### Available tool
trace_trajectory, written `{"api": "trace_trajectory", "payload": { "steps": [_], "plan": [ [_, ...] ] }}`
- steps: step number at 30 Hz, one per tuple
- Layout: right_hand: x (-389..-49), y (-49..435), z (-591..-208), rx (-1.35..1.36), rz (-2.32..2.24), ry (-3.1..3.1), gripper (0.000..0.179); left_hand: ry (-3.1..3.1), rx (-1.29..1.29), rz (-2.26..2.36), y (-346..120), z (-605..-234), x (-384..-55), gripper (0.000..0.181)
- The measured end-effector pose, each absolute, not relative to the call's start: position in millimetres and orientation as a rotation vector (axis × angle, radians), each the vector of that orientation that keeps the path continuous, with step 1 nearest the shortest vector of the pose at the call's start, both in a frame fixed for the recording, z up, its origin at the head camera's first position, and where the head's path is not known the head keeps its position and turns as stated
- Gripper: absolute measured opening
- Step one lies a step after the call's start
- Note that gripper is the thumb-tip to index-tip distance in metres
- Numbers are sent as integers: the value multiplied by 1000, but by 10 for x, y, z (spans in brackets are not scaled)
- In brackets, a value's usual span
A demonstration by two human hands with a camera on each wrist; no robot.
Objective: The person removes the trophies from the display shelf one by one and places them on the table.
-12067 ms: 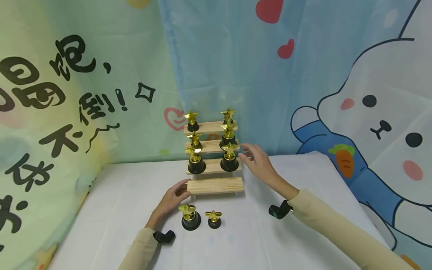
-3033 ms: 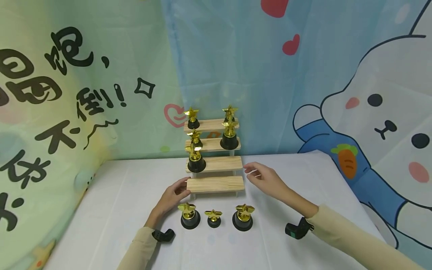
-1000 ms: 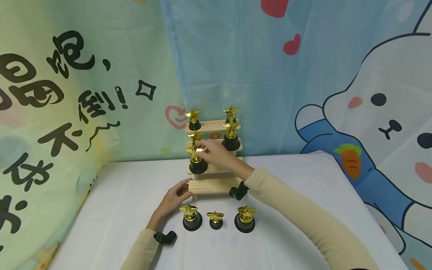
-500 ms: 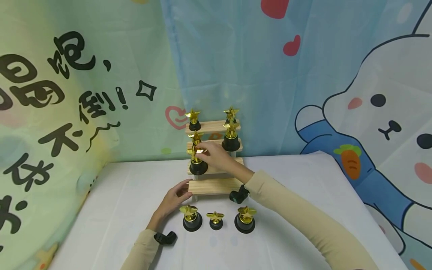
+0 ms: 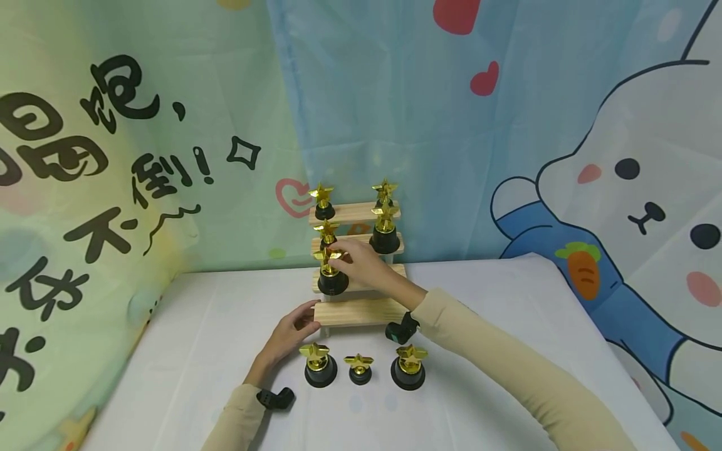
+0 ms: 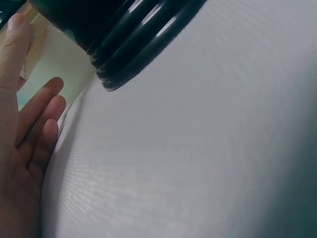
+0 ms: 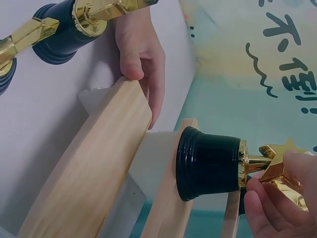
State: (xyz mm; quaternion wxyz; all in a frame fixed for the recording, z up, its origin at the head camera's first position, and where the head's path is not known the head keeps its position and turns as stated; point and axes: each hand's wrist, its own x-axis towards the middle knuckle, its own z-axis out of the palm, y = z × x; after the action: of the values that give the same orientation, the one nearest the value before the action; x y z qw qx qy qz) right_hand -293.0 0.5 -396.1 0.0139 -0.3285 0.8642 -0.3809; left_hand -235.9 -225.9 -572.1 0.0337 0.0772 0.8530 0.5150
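In the head view my right hand (image 5: 361, 260) reaches across a stepped wooden display stand (image 5: 361, 312). Its thumb and fingers pinch the gold star of a black-based trophy (image 5: 333, 282) at the left end of the second tier from the bottom. The right wrist view shows this trophy's round base (image 7: 208, 163) right at that tier's plank. My left hand (image 5: 290, 329) holds the left end of the lowest plank, thumb on the top corner and fingers behind it (image 7: 141, 54). Three star trophies stand before the stand: left (image 5: 320, 369), a small middle one (image 5: 359, 369), right (image 5: 408, 369).
More trophies stand higher up: a small one (image 5: 327, 233) and a larger one (image 5: 385, 232) on the third tier, and small ones at the top left (image 5: 323, 203) and top right (image 5: 385, 189). White cloth (image 5: 474, 401) covers the table; a printed curtain (image 5: 395, 94) hangs behind.
Earlier, the second tier's right trophy went to the table at front right. My right hand then crossed to the left trophy and pinched its star; that trophy has shifted slightly forward. My left hand stayed.
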Motion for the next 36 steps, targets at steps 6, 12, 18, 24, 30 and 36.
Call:
{"api": "trace_trajectory", "payload": {
  "steps": [6, 12, 18, 24, 30, 36],
  "plan": [
    [-2930, 45, -3977, -1021, -1173, 2709, 36, 2636, 251, 1578, -2252, -5721, -2357, 55],
    [-2918, 83, -3972, -1030, -1167, 2711, 36, 2635, 265, 1584, -2255, -5725, -2362, 55],
    [-2870, 138, -3963, -997, -1159, 2686, 36, 2640, 265, 1583, -2257, -5731, -2360, 56],
    [-2796, 200, -3977, -989, -1145, 2678, 37, 2627, 254, 1580, -2266, -5722, -2349, 56],
    [-2718, 226, -3970, -1022, -1142, 2674, 36, 2634, 257, 1571, -2262, -5727, -2346, 55],
    [-2665, 275, -3954, -1079, -1176, 2639, 33, 2630, 255, 1580, -2258, -5731, -2351, 54]
  ]
}}
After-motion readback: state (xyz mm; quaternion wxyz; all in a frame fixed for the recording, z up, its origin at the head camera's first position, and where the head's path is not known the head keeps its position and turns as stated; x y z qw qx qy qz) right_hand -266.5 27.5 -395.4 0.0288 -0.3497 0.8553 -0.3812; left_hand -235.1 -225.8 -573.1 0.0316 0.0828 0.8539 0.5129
